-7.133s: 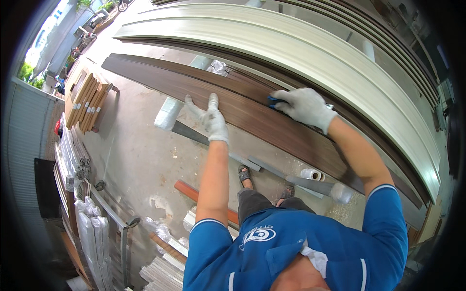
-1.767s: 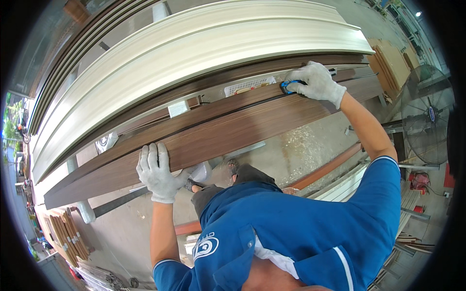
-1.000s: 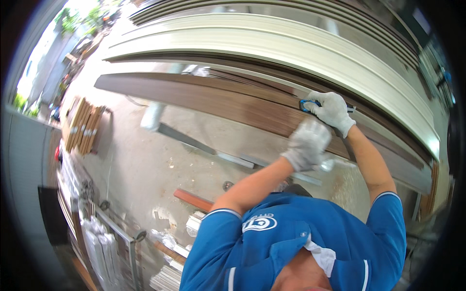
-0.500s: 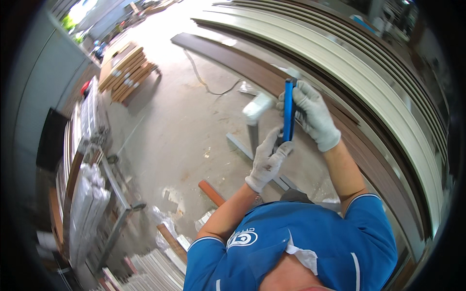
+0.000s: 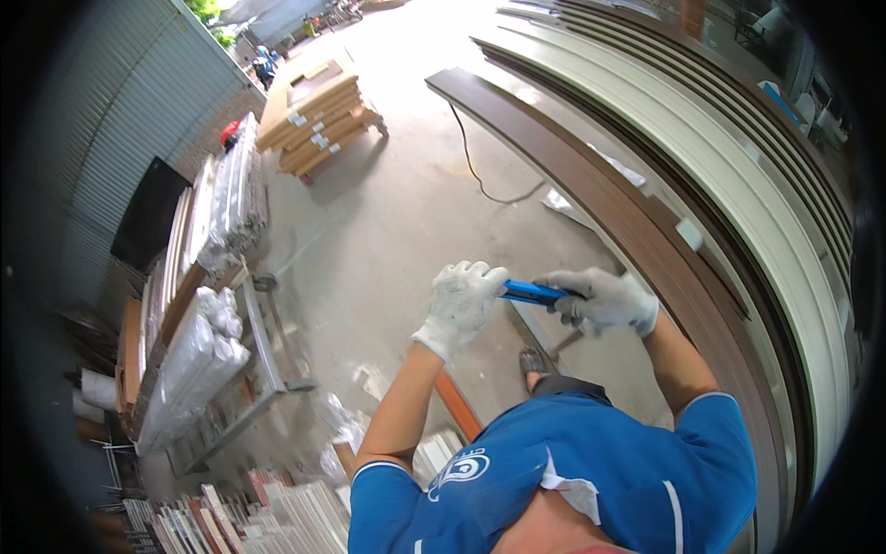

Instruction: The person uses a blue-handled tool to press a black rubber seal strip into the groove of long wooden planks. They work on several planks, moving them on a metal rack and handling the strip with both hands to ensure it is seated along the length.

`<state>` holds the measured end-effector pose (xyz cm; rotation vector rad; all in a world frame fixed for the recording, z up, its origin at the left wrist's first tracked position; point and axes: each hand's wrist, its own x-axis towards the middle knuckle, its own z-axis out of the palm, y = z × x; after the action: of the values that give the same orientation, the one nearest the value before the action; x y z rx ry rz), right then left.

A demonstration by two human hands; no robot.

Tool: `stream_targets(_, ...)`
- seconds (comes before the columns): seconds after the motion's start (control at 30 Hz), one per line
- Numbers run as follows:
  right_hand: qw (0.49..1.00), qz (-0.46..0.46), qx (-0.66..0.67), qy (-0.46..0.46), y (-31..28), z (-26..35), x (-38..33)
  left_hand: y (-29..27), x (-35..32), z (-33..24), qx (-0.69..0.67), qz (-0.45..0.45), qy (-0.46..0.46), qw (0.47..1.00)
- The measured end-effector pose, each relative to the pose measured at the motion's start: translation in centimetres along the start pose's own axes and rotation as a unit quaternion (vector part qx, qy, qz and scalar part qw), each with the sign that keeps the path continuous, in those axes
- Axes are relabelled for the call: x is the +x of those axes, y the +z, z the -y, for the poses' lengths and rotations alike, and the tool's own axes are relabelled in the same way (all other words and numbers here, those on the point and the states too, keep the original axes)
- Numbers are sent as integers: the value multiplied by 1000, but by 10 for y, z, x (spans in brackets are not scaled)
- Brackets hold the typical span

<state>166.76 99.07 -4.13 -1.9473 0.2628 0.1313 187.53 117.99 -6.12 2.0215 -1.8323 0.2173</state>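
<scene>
In front of my chest, a slim blue and black tool that looks like a utility knife lies nearly level between my hands. No blade can be made out. My left hand, in a pale work glove, is closed on its left end, fingers curled over. The black right end is in my gloved right hand, whose fingers bend around it. Each hand hides the end it grips. Just right of my right hand runs a long dark brown panel.
Long cream profiles lie along the right side. Stacked wooden boards stand at far left. A metal cart is near plastic-wrapped bundles on the left. Several pale strips lie at lower left. A black cable crosses the floor.
The blue tool has swung from nearly upright to nearly level and come lower. My left hand has moved up and left to its left end. My right hand has come down.
</scene>
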Motion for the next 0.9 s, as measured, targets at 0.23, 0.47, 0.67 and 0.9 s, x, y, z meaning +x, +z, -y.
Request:
stream_targets(0.23, 976, -69, 207, 23, -27, -18, 84, 30, 94, 109, -148, -43, 32, 987)
stream_targets(0.47, 923, -228, 308, 34, -63, -18, 166, 81, 163, 295, -501, -136, -343, 782)
stream_targets(0.67, 914, -300, 267, 53, -62, -10, 301, 133, 222, 462, -521, -64, -378, 763)
stream_targets(0.9, 875, -370, 294, 105, -64, 2, 453, 171, 307, 607, -486, 40, -397, 778)
